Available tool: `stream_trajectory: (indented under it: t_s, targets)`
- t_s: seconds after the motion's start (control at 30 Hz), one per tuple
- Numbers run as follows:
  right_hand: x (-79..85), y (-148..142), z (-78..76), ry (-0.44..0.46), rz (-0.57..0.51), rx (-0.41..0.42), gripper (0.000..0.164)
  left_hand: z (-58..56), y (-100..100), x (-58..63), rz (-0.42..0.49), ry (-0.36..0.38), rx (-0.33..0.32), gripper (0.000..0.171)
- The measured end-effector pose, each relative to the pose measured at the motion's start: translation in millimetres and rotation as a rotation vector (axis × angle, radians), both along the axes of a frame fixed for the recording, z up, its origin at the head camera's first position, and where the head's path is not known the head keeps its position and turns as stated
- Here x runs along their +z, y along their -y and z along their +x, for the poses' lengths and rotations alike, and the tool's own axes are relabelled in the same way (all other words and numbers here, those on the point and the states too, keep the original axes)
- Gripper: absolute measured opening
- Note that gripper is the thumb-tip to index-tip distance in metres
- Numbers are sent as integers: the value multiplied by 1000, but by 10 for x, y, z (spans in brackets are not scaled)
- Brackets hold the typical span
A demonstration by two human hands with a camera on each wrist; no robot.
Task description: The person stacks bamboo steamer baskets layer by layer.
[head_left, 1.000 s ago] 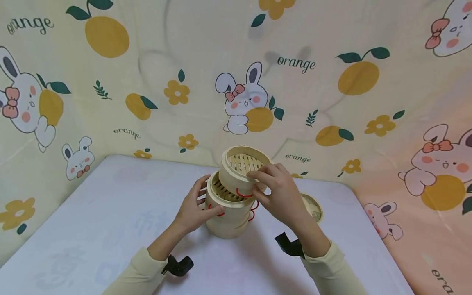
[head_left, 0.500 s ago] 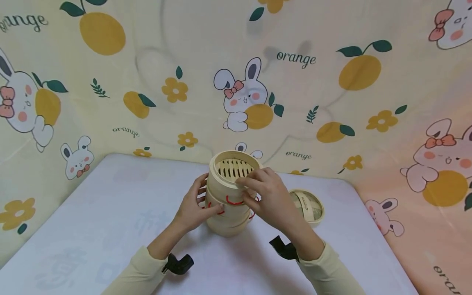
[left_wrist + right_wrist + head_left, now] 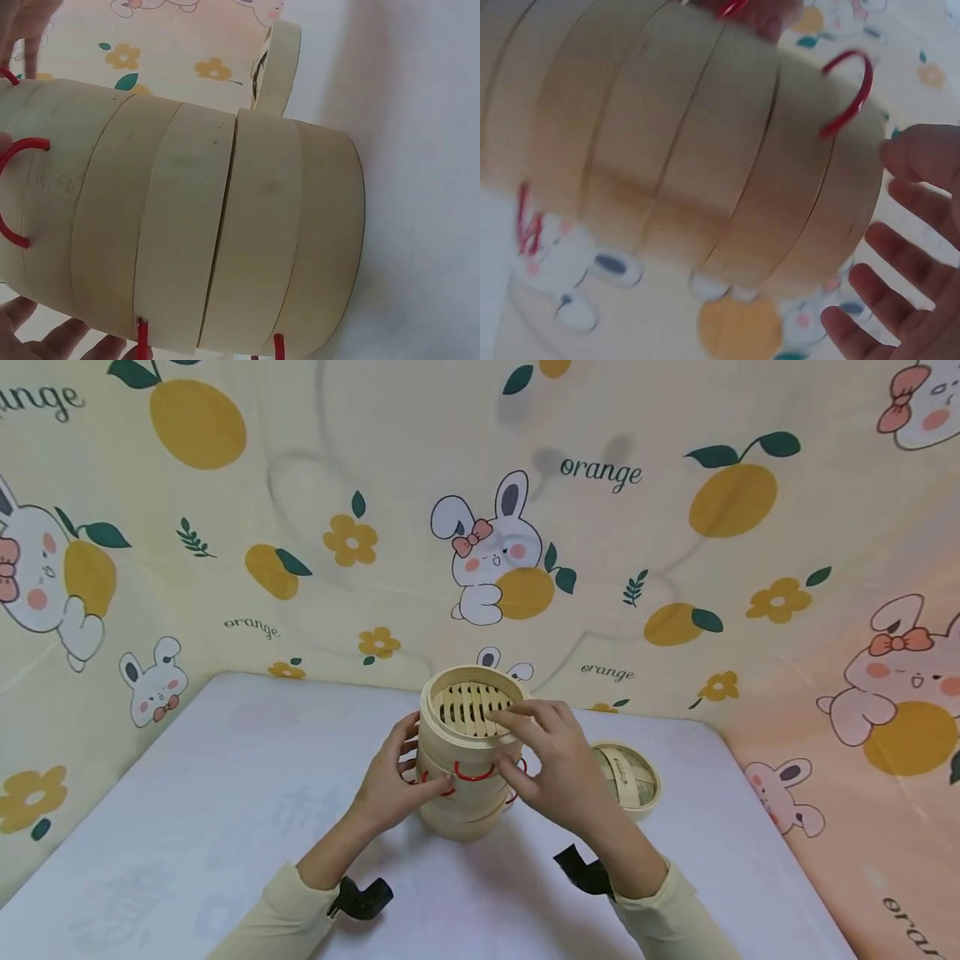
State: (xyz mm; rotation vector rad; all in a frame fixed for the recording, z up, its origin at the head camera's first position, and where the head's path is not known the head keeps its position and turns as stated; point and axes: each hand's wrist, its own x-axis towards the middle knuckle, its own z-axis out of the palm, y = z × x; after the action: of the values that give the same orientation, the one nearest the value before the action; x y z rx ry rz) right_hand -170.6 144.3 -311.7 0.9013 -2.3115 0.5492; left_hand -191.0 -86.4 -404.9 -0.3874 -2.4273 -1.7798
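Note:
In the head view a stack of round bamboo steamer baskets [image 3: 461,827] stands upright mid-table, with red cord loops on its sides. The top basket [image 3: 448,745] sits level, its slatted floor showing. My left hand [image 3: 386,781] grips the stack's left side, thumb across the front and fingers behind. At the upper right my right hand [image 3: 555,764] has its fingers loosely spread beside the top rim. The right wrist view shows those fingertips [image 3: 881,232] right at the top basket's edge, pinching nothing. The tiers [image 3: 180,225] lie flush in the left wrist view.
A woven bamboo lid [image 3: 626,777] lies on the white table [image 3: 225,802], right of the stack and behind the right forearm. A printed cloth backdrop [image 3: 405,452] rises behind the table. A black wrist mount [image 3: 363,897] sticks out from the left cuff.
The right hand has brought the top basket down and leftward from a tilt onto the stack, then loosened its fingers from it. The left hand has kept its grip.

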Motion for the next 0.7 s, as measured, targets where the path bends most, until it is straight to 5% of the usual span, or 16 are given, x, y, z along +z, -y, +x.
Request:
stream_trajectory:
  t_s: [0.33, 0.7]
  targets:
    - [-316, -649, -52, 186, -42, -217, 37, 15, 15, 92, -9, -205, 4, 75]
    - [-750, -1091, -115, 327, 58, -359, 28, -29, -51, 184, 58, -241, -14, 80]
